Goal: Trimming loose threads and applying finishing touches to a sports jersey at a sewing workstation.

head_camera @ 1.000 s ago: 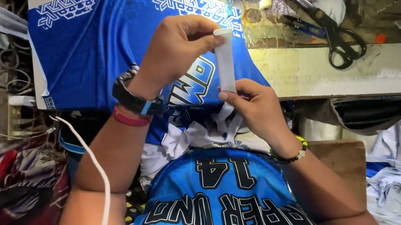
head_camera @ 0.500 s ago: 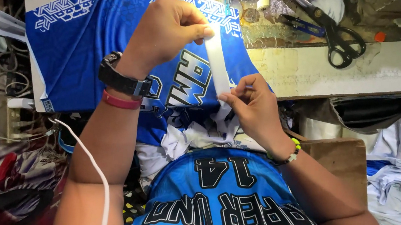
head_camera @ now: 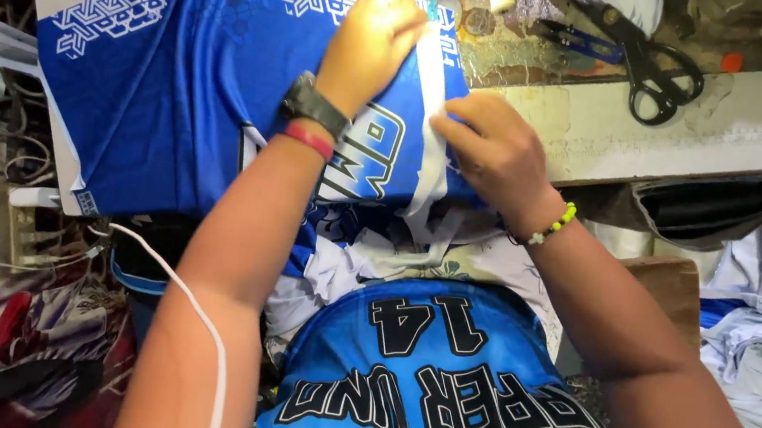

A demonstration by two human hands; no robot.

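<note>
Your left hand (head_camera: 377, 37) pinched white strip (head_camera: 433, 105) top; right hand (head_camera: 493, 150) pinched it lower, over blue jersey (head_camera: 175, 95). Risk: uneven tension, strip skewing off jersey edge; scissors (head_camera: 651, 68) lay beyond strip.

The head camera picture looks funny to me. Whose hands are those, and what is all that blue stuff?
The camera sits on a person's head and looks down, so you see that person's own arms. The left hand, with a dark watch on its wrist, and the right hand pinch a white fabric strip against a blue sports shirt spread over a worn work table. Black scissors lie on the table further back. More cloth is piled near the person's lap.
</note>
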